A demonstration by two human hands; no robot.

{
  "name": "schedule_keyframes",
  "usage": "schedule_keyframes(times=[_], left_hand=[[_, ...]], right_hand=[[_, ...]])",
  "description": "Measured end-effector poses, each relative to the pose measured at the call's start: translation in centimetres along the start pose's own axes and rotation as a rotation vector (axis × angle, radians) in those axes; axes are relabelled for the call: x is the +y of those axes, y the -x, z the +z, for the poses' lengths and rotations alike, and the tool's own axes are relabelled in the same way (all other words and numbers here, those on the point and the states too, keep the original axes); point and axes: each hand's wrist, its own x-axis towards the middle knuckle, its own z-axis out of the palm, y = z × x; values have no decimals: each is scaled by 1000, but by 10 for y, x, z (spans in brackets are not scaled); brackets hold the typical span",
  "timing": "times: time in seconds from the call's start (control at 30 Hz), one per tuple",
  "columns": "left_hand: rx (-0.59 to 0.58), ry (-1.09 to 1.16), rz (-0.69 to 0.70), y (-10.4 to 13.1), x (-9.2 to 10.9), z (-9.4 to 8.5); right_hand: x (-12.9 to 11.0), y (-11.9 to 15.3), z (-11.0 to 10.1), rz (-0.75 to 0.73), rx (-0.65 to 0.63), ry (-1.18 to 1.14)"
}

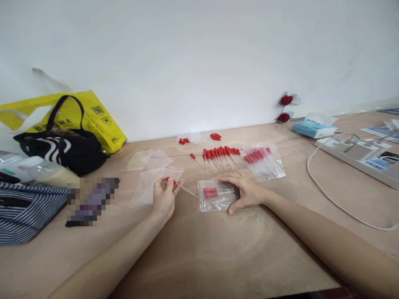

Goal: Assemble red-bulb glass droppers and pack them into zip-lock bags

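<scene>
Near the middle of the table my left hand [164, 197] is closed in a pinch on a glass dropper [187, 190] with a red rubber bulb. The dropper's thin tip points right and comes close to the red-edged mouth of a clear zip-lock bag [205, 205]. My right hand [245, 192] grips this bag from the right, fingers at its far edge and thumb at its near edge. Inside the bag lie red-bulbed droppers [210, 194], their tips partly hidden by the hand. Behind it, a row of loose droppers [221, 153] lies beside a filled bag [264, 164].
Flat clear bags [146, 182] lie behind my left hand, with more red bulbs [215, 136] by the wall. At left are a yellow bag [107, 131], a black bag [90, 153] and a striped pouch [34, 220]. A tissue pack [313, 128] and a power strip [346, 155] with cable stand right.
</scene>
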Motion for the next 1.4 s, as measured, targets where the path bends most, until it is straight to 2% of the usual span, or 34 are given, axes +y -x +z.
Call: schedule_keyframes(times=[0.23, 0.43, 0.6, 0.73, 0.83, 0.93, 1.0, 1.07, 1.27, 1.4], left_hand=[[-27, 0, 116, -4, -5, -1], [-5, 10, 84, -7, -6, -1], [-46, 17, 37, 4, -10, 2], [-155, -101, -16, 17, -10, -5], [-270, -351, 22, 21, -4, -16], [-489, -603, -10, 20, 6, -26], [-634, -696, -34, 20, 9, -29], [-719, -737, -6, 21, 9, -28], [-760, -824, 261, 20, -4, -16], [-767, -884, 288, 14, -8, -8]], right_hand=[[-2, 1, -1, 12, 3, -3], [-2, 1, 0, 16, 14, -6], [0, 1, 0, 1, 7, -15], [0, 0, 0, 7, 4, -22], [-1, 0, 0, -1, 8, -16], [-2, 0, -1, -2, 4, -5], [-1, 0, -1, -5, 2, -3], [-1, 0, -1, -5, 2, -5], [-1, 0, 0, -3, 9, -10], [-1, 0, 0, -8, 11, -12]])
